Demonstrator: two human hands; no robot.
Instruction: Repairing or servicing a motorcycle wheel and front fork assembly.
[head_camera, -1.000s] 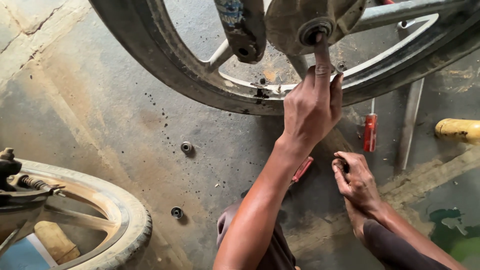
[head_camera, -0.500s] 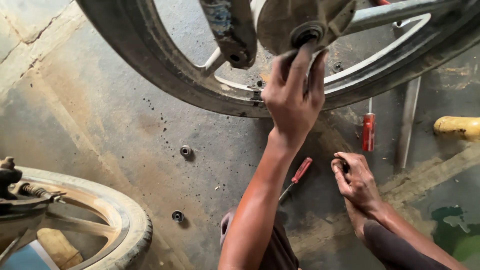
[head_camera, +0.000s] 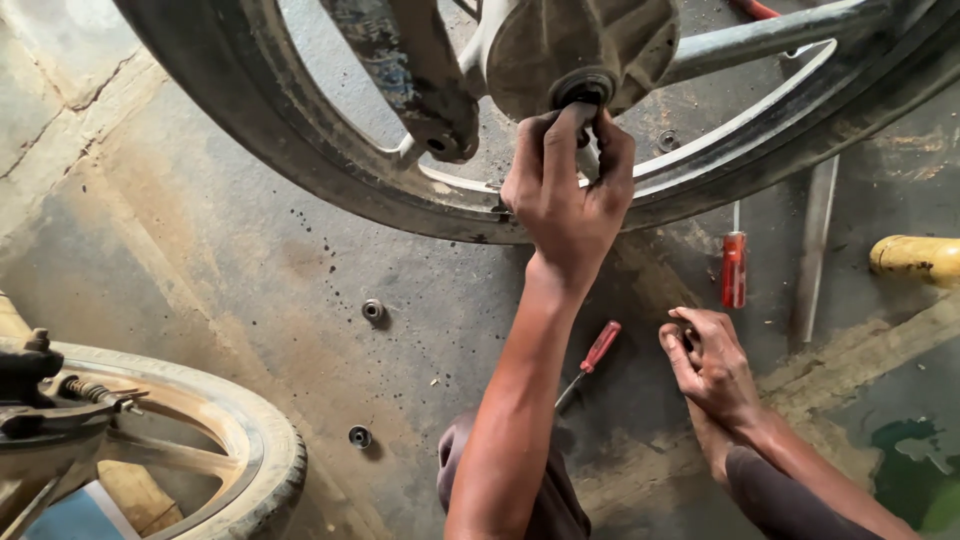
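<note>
A dark motorcycle wheel (head_camera: 300, 170) with grey spokes hangs across the top of the head view. Its metal hub (head_camera: 540, 40) has a round dark bearing hole (head_camera: 585, 92). My left hand (head_camera: 565, 190) reaches up to that hole, fingertips and thumb pinched together on its rim. My right hand (head_camera: 715, 370) rests low on the concrete floor, fingers curled around a small dark part that is mostly hidden. A small red-handled screwdriver (head_camera: 598, 350) lies on the floor between my two arms.
A second red-handled screwdriver (head_camera: 734, 268) and a long metal bar (head_camera: 815, 250) lie at the right, next to a yellow object (head_camera: 915, 258). Two small bearings (head_camera: 373, 310) (head_camera: 359, 437) sit on the floor. Another tyred wheel (head_camera: 260, 440) lies at lower left.
My left hand went from one finger poked at the hub hole to all fingers pinched on it, and shifted slightly left. The right hand stayed put.
</note>
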